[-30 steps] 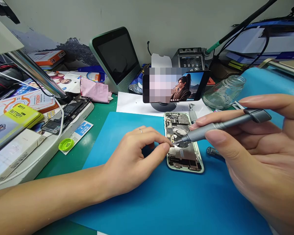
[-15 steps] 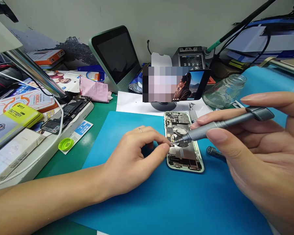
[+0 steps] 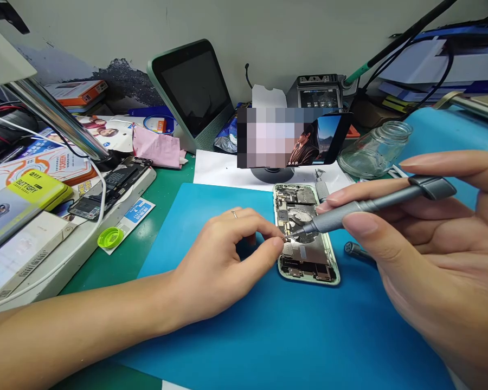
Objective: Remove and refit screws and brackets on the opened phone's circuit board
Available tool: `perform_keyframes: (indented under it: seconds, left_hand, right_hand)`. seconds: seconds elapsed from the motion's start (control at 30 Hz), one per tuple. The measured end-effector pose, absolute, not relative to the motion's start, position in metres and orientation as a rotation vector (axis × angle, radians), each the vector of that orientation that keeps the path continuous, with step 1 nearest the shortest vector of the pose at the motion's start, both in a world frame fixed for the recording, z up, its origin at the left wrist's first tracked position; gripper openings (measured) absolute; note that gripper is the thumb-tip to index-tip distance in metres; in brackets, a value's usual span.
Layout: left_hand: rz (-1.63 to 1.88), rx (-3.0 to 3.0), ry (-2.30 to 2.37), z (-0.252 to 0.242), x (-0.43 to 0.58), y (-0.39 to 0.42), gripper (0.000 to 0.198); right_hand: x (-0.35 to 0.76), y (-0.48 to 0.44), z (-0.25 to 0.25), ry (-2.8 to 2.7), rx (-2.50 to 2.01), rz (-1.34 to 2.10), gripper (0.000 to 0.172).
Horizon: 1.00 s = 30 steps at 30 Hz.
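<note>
An opened smartphone lies on the blue mat, its inner boards and metal parts bare. My right hand is closed around a grey precision screwdriver, whose thin tip points at the left side of the phone's insides. My left hand is closed in a pinch, thumb and forefinger at the phone's left edge near that tip. Whatever is between those fingertips is too small to make out. A second dark tool lies on the mat, partly hidden behind my right hand.
A phone on a stand plays video behind the mat. To its right a glass jar lies tilted. A smart display stands at the back. Boxes, another opened phone and a green cap crowd the left.
Both hands and the screwdriver stay almost where they were. The view has shifted very slightly, and the picture on the propped phone has changed a little.
</note>
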<state>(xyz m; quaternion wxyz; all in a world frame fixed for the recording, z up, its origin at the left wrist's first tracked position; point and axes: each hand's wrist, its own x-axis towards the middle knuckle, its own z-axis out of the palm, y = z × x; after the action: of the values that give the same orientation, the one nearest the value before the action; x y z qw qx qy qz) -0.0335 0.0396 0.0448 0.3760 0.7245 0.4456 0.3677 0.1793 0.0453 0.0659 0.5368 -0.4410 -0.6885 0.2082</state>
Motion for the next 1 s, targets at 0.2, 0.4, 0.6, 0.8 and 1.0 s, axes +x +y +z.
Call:
perform_keyframes:
  seconds: [0.2,0.4,0.6,0.8,1.0]
  left_hand:
    - [0.935,1.855,1.144,0.0445,-0.0333,0.0395,0.013]
    - [0.936,1.852,1.141,0.0445,-0.0331,0.0399,0.013]
    - [0.947,1.863,1.113,0.0432,-0.0332,0.0401,0.013]
    - [0.935,1.846,1.120,0.0447,-0.0330,0.0391,0.012]
    - [0.926,1.822,1.168,0.0455,-0.0331,0.0381,0.008]
  right_hand:
    - [0.1786,0.0468,0.0670,-1.644,-1.064,0.491,0.044]
    - [0.1802,0.0495,0.0662,-1.626,-1.055,0.508,0.045]
    - [0.1769,0.0466,0.0651,-1.628,-1.030,0.516,0.046]
    - [0.1787,0.0461,0.0647,-1.630,-1.020,0.497,0.043]
    - [0.1791,0.0516,0.0657,-1.640,-0.997,0.515,0.045]
